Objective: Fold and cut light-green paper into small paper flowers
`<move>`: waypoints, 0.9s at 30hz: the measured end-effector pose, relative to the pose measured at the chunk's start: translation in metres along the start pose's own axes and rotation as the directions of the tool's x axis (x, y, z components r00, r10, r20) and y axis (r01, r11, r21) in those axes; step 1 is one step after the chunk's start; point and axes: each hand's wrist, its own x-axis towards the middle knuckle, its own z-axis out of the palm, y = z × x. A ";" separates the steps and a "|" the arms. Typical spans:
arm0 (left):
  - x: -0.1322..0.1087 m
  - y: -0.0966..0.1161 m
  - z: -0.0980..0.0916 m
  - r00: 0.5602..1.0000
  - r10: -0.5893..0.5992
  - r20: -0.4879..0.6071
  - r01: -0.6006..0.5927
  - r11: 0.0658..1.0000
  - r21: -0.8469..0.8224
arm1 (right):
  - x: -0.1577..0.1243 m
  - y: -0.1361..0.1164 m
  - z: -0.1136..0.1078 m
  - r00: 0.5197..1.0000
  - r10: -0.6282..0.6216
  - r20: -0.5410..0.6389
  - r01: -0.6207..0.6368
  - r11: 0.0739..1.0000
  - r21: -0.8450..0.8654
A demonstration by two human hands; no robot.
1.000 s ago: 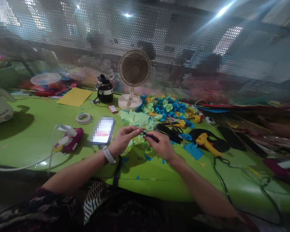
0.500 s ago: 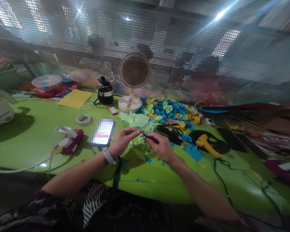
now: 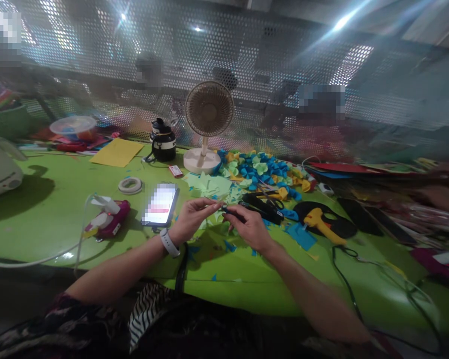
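My left hand point(image 3: 192, 218) is raised over the green table point(image 3: 52, 209), its fingers pinched on a small piece of green paper point(image 3: 214, 205). My right hand point(image 3: 250, 228) sits just to its right, fingers closed round a thin dark tool point(image 3: 235, 213) whose tip meets the paper. A white watch point(image 3: 169, 241) is on my left wrist. Under the hands lie loose green paper cut-outs point(image 3: 209, 185) and small blue scraps.
A phone point(image 3: 160, 204) lies left of my hands, with a pink glue gun point(image 3: 108, 217) and a tape roll point(image 3: 129, 185) beyond. A small fan point(image 3: 208, 124), a dark jar point(image 3: 162, 139), folded paper flowers point(image 3: 262, 169), scissors point(image 3: 264, 202) and a yellow glue gun point(image 3: 319, 223) stand behind and right.
Both hands stay together at the same spot, shifting only slightly. The view has tipped a little.
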 end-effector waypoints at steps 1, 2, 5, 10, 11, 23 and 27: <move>0.000 0.000 0.000 1.000 0.003 0.001 -0.003 1.000 0.003 | 0.000 0.000 0.000 1.000 0.004 0.005 -0.004 1.000 0.001; 0.000 0.000 0.000 1.000 0.005 0.002 -0.005 1.000 0.006 | 0.000 0.000 0.000 1.000 0.009 0.009 -0.009 1.000 0.000; -0.001 0.000 0.000 1.000 0.009 0.005 -0.009 1.000 0.017 | 0.000 -0.001 0.000 0.999 0.034 0.025 -0.034 0.999 0.001; -0.001 0.001 0.001 1.000 0.002 0.003 -0.002 1.000 0.028 | 0.000 -0.004 -0.001 0.994 0.091 0.056 -0.092 0.996 0.014; -0.001 0.001 0.000 1.000 0.003 0.001 -0.003 1.000 0.028 | 0.000 -0.005 -0.002 0.993 0.094 0.065 -0.095 0.995 0.013; -0.001 0.002 -0.001 0.997 0.004 -0.072 -0.008 0.999 -0.045 | 0.000 -0.001 -0.003 0.997 -0.055 -0.054 0.045 0.984 -0.173; -0.001 0.004 -0.001 0.997 0.004 -0.073 -0.009 0.997 -0.074 | -0.002 0.000 0.001 0.995 -0.083 -0.064 0.070 0.980 -0.188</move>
